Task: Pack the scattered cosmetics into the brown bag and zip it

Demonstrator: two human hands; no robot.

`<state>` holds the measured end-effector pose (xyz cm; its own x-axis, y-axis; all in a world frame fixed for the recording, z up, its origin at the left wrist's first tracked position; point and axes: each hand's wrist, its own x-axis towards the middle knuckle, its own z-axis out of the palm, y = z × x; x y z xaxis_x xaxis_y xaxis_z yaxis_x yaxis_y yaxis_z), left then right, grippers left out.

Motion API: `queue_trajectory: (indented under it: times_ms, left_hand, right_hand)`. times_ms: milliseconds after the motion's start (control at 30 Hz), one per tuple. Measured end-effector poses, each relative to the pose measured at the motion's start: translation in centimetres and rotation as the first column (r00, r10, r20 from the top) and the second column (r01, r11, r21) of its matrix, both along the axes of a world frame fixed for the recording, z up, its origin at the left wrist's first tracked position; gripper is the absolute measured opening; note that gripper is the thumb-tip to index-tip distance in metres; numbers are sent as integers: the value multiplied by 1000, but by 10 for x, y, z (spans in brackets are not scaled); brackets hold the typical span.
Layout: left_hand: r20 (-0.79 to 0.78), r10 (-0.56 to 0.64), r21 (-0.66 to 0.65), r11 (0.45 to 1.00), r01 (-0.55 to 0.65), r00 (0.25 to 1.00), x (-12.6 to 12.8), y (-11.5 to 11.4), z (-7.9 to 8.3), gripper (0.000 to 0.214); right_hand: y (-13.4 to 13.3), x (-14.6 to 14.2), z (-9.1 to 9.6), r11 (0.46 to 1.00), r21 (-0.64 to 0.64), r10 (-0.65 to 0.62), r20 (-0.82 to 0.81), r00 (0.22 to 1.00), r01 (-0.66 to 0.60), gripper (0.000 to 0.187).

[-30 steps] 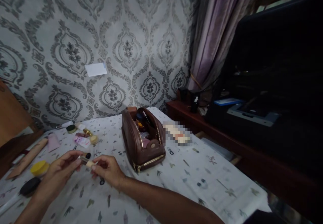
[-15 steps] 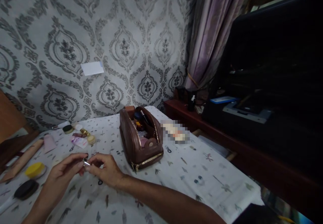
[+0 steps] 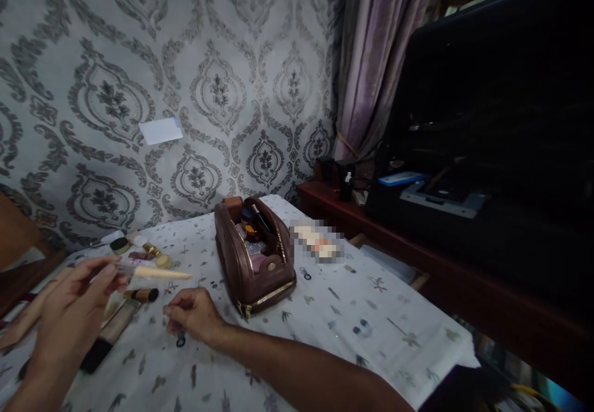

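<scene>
My left hand point(image 3: 77, 313), at the left, has its thumb and fingers closed on a slim tapered stick point(image 3: 160, 273), pale yellow with a clearer end by the fingers. My right hand point(image 3: 197, 316) rests low over the cloth with thumb and forefinger pinched together; whatever is between them is hidden. Between the hands lie a black-and-gold tube point(image 3: 142, 296) and a beige bottle with a black cap point(image 3: 95, 353). Right of my right hand stands an unzipped brown cosmetic bag point(image 3: 232, 282). Inside it are an amber jar with a dark lid point(image 3: 250, 226) and a black tube point(image 3: 263, 219).
Small cosmetics, among them a dark-lidded jar point(image 3: 119, 246) and a gold tube point(image 3: 153, 250), lie at the table's far left. A blurred-out pack point(image 3: 315, 242) lies beyond the bag. Right of the table stand a dark red cabinet point(image 3: 325, 201) and a large black screen point(image 3: 487, 121).
My hands have come apart. The small shiny thing between them is out of sight, and my left hand now holds the tapered stick. The tube and bottle between the hands have come into view.
</scene>
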<state>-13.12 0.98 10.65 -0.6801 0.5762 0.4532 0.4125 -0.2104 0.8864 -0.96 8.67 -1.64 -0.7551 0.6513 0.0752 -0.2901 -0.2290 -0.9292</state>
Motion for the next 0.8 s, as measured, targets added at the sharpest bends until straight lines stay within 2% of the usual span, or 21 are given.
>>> queue_trajectory:
  times_ms: [67,133,433,567,800]
  left_hand:
    - [190,-131,94,989,115,973,11,9,9,26]
    - [267,-222,157,970,185,938,24,18,17,24]
    - [162,-377,263,907,328,912,73,58,56,25]
    - [62,-422,207,892,401,905,86,79,68,25]
    - [-161,-551,-55,833,550,819,106,117,71,26]
  right_hand:
    - [1,0,0,1000,7,11,9,1000,-11,61]
    - [1,1,0,1000,23,17,10,1000,-17,60]
    - [2,4,0,997,60,56,43,998,-58,50]
    - [3,1,-3,996,70,52,97,994,-59,44]
    - [3,0,-5,995,78,52,111,993,-60,42]
